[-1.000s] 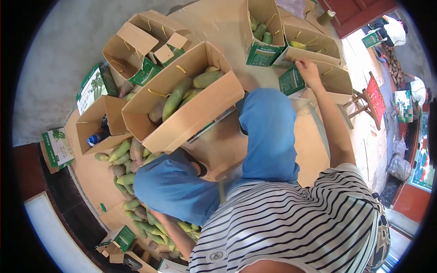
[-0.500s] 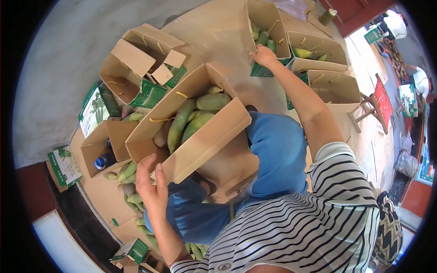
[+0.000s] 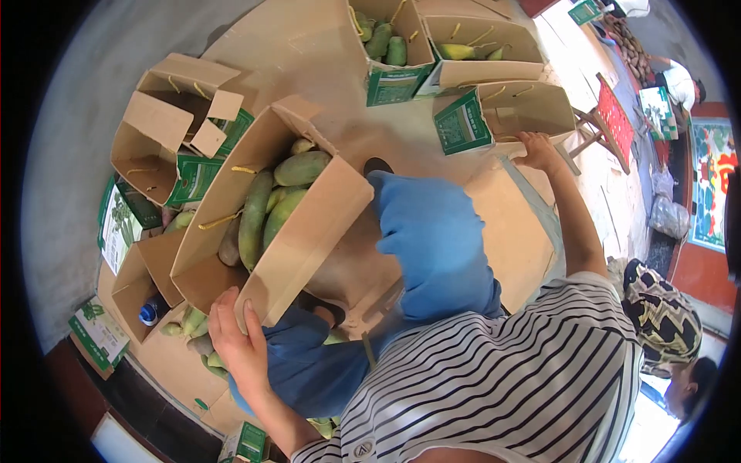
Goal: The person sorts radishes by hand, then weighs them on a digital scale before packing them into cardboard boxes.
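A tall cardboard box [image 3: 309,239] with yellow cord handles stands tilted in front of my knees. Inside it lie several large green vegetables [image 3: 253,220] that look like radishes. My left hand [image 3: 238,339] grips the near corner of its rim, fingers on one side and thumb on the other. Out to the right, my right hand [image 3: 540,152] has its fingers curled over the near rim of a green-printed cardboard box [image 3: 463,123]. No vegetables show inside that one. Its neighbour, another cardboard box [image 3: 486,73], holds a few green vegetables.
A further box of green vegetables [image 3: 400,83] stands at the top. More boxes [image 3: 150,147] crowd the left, one with a blue-capped bottle [image 3: 153,310]. Loose green vegetables [image 3: 185,320] lie below them. A red folding stool [image 3: 614,123] stands right; another person [image 3: 679,85] is beyond.
My right hand has left the upper box of vegetables and come down and right to the rim of the lower-right box. My left hand stays at the tilted box's corner. The view has shifted.
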The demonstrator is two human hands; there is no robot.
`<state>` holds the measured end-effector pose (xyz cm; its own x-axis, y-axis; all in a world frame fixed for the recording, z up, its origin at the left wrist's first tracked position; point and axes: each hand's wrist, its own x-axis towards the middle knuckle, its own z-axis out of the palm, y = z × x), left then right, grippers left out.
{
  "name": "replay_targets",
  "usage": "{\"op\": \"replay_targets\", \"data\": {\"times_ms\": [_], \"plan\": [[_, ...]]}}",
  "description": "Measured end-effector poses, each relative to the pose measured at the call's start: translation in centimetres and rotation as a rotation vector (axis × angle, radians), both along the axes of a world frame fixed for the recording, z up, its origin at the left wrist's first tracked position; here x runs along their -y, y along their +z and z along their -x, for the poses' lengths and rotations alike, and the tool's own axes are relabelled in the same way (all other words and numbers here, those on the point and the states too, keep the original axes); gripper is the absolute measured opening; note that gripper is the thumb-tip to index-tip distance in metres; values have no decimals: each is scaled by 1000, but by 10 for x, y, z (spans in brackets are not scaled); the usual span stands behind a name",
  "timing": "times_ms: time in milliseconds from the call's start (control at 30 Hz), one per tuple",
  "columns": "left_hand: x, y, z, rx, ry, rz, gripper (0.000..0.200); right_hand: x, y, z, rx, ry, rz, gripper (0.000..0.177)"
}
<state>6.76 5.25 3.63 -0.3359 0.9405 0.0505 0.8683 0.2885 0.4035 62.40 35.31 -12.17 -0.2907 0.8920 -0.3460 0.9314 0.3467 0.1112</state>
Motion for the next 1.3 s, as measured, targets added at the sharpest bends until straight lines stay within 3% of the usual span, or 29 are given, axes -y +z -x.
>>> {"op": "replay_targets", "data": {"times_ms": [133, 200, 367, 433, 467, 567, 633, 733, 767, 867, 1067, 1133, 1200, 1267, 1300], "plan": [[-3, 0, -9, -15, -54, -33, 23, 7, -9, -5, 108, -32, 67, 38], [-2, 2, -12, -42, -36, -17, 24, 14, 13, 15, -57, 38, -65, 30], [-3, 3, -10, -5, 38, -37, 23, 44, 159, 92, -596, -97, -46, 24], [-5, 3, -9, -1, 36, -56, 23, 61, 231, 131, -685, -93, -86, 23], [-6, 4, -8, 1, 32, -67, 23, 66, 246, 137, -897, -129, -149, 24], [-9, 7, -8, -5, -3, -100, 24, 44, 278, 181, -1185, -236, -487, 27], [-12, 8, -7, 11, -16, -112, 24, 6, 288, 243, -1289, -56, -681, 31], [-11, 9, -4, 31, -14, -104, 24, -71, 277, 339, -1490, 319, -585, 26], [-11, 9, -2, 38, -9, -93, 23, -79, 274, 379, -1449, 170, -617, 28], [-11, 10, 2, 42, 3, -67, 22, -177, 204, 468, -1335, 387, -735, 29], [-15, 12, 3, 91, -10, -52, 26, -210, 80, 581, -875, 98, -517, 27], [-15, 7, 4, 87, -23, -41, 28, -221, 35, 597, -922, 51, -386, 29], [-15, 5, 3, 78, -22, -17, 28, -216, 8, 615, -1237, -474, -117, 28], [-16, 4, 1, 97, -11, 13, 28, -197, 21, 586, -934, 45, -47, 28], [-16, 4, 1, 86, -11, 26, 28, -189, 22, 574, -903, 254, -60, 30]]}}
